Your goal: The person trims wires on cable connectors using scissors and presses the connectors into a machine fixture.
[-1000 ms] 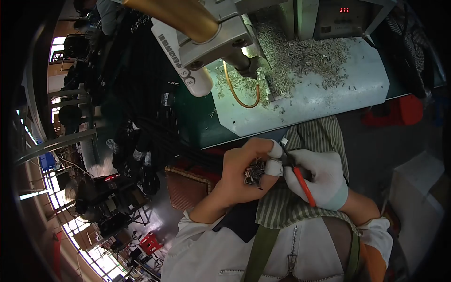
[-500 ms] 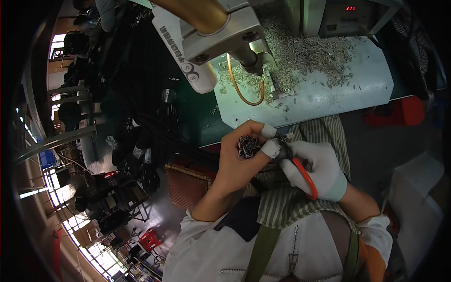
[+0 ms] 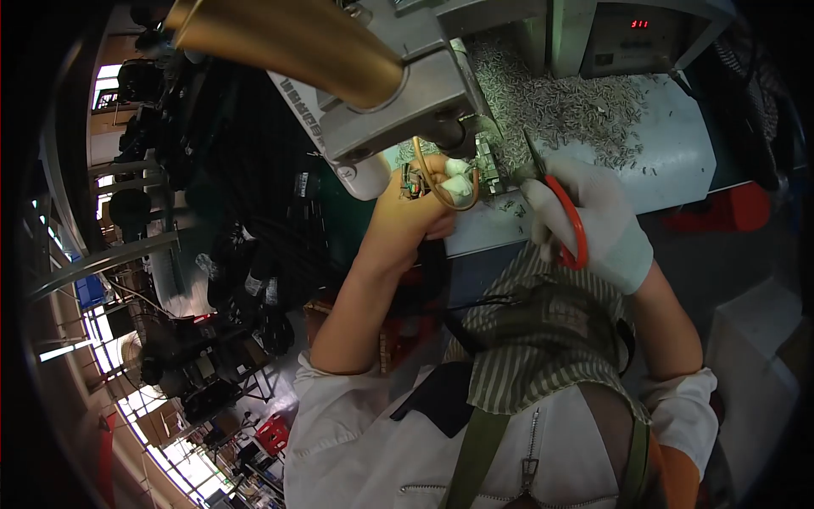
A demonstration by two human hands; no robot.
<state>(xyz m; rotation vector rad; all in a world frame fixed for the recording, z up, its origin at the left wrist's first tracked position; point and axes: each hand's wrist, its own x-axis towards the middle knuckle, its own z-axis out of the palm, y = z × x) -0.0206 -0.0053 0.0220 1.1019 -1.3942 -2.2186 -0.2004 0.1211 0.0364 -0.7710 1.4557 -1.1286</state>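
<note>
At a bench in front of me, a person works with both hands beside a machine [image 3: 415,110]. The left hand [image 3: 405,212], its thumb and finger tips covered in white, is curled around a bunch of small pieces [image 3: 413,181], dark and shiny with a little colour. Its thumb and finger come together beneath the machine, beside a small metal block [image 3: 487,161]; what they pinch I cannot tell. A thin brown tube [image 3: 421,174] loops across that hand. The right hand [image 3: 593,222], white-gloved, is closed around a red-handled tool [image 3: 577,222], whose dark tip points away from the person over a white plate [image 3: 678,144]. Tiny metal bits [image 3: 551,102] litter the plate. Beyond it, a display [image 3: 639,25] glows with red digits.
</note>
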